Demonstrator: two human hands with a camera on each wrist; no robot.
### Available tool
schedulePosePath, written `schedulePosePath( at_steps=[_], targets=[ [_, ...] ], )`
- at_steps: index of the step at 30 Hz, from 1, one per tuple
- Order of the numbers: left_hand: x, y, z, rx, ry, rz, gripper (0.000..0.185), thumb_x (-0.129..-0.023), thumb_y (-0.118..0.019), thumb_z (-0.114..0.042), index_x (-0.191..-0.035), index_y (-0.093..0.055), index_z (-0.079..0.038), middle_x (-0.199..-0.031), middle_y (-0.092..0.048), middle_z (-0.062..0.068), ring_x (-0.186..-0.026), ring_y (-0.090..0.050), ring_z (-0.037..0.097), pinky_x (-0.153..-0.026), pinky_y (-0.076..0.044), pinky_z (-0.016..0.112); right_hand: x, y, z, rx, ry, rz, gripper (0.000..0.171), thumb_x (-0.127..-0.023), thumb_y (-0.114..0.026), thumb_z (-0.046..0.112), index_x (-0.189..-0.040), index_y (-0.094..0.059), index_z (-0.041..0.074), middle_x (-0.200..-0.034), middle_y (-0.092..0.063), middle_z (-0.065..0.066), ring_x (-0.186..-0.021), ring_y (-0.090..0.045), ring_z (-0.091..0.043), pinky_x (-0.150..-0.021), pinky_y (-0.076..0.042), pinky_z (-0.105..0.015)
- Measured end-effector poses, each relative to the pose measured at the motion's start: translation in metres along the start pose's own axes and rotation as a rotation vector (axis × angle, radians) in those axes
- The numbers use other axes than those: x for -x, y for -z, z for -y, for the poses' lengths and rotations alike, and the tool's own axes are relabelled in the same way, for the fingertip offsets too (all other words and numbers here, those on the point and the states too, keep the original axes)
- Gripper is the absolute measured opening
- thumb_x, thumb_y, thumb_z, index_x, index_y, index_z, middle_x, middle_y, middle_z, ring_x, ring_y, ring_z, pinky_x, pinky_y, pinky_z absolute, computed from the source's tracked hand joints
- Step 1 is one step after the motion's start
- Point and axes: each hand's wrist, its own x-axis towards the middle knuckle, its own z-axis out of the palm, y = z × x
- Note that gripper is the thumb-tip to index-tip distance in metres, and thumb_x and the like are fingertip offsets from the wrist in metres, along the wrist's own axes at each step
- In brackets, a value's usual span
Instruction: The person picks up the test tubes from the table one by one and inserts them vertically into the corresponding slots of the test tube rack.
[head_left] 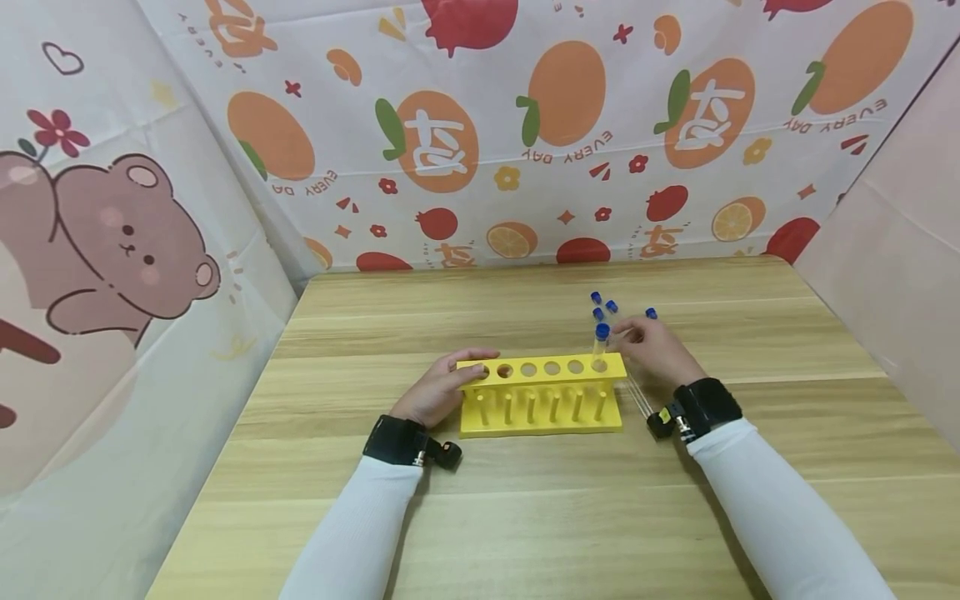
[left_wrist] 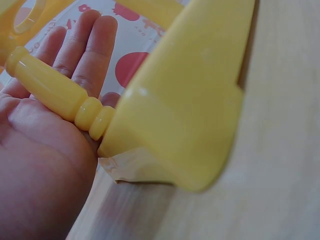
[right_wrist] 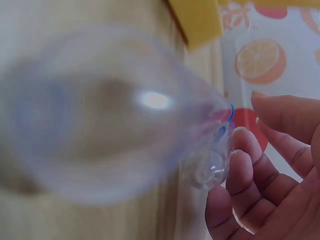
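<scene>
A yellow test-tube rack stands mid-table. My left hand rests against its left end, palm to a yellow peg of the rack, with my fingers straight along the far side. One clear tube with a blue cap stands in the rightmost hole. My right hand hovers just right of it with loosely bent fingers and pinches nothing. Their tips lie beside the round end of a lying tube. Another tube fills the right wrist view, blurred.
Several more blue-capped tubes lie on the wooden table behind the rack's right end. One tube lies under my right wrist. Printed cloth walls close in the table at the back and on both sides.
</scene>
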Motion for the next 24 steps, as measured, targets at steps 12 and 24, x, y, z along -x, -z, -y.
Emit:
schedulePosePath(
  at_steps=[12,24],
  targets=[
    [0.002,0.0,0.0,-0.001,-0.009,0.007,0.054,-0.097,-0.056,-0.026,-0.144,-0.043,-0.002,-0.129,-0.065,0.007,-0.139,-0.035,0.03,-0.114,-0.014,0.062,-0.011,0.029,-0.027,0.019,-0.051,-0.019,0.039,-0.09,-0.07,0.023,-0.123,-0.062,0.004,-0.109,-0.063,-0.018,-0.098,-0.057,-0.03,-0.079,-0.044,-0.034],
    [0.002,-0.001,-0.001,0.0,-0.01,0.01,0.053,-0.098,-0.053,-0.023,-0.145,-0.041,0.0,-0.134,-0.061,0.012,-0.139,-0.034,0.03,-0.115,-0.014,0.061,-0.005,0.037,-0.031,0.078,-0.113,0.004,0.037,-0.092,-0.065,0.03,-0.118,-0.061,0.005,-0.11,-0.061,-0.019,-0.095,-0.056,-0.031,-0.075,-0.043,-0.034]
  ],
)
